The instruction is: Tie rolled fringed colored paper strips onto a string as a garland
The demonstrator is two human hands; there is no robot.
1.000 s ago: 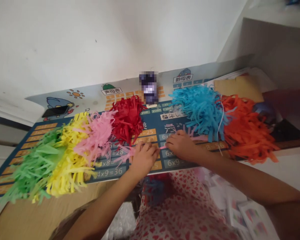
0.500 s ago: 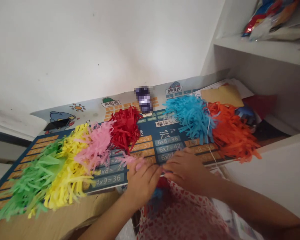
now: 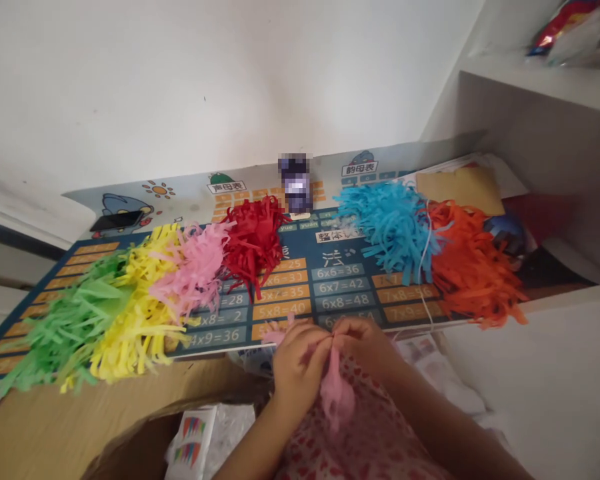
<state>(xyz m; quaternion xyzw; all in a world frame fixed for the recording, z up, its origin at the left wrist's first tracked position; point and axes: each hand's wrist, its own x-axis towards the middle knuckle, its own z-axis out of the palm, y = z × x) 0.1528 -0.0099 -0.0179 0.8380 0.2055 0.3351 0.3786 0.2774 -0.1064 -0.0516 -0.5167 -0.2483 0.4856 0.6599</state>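
My left hand [image 3: 296, 363] and my right hand [image 3: 367, 347] meet just in front of the table's near edge, fingers pinched together on a strip of pink fringed paper [image 3: 336, 390] that hangs down between them over my lap. Behind them, on a blue multiplication-table mat [image 3: 330, 287], lie paper pom-poms: green [image 3: 65, 327], yellow [image 3: 140, 307], pink [image 3: 195, 267] and red [image 3: 253, 240] on the left, blue [image 3: 393, 223] and orange [image 3: 473, 263] on the right. A white string [image 3: 425, 267] runs from the blue pom-pom toward my right hand.
A small blurred object [image 3: 296, 183] stands at the back of the mat by the white wall. Brown paper sheets [image 3: 463, 187] lie back right under a white shelf [image 3: 540, 87]. A cardboard box [image 3: 80, 427] sits below the table edge on the left.
Both hands drew back from the mat toward my body, bringing the pink paper strip off the table. The strip now hangs between my pinched fingers.
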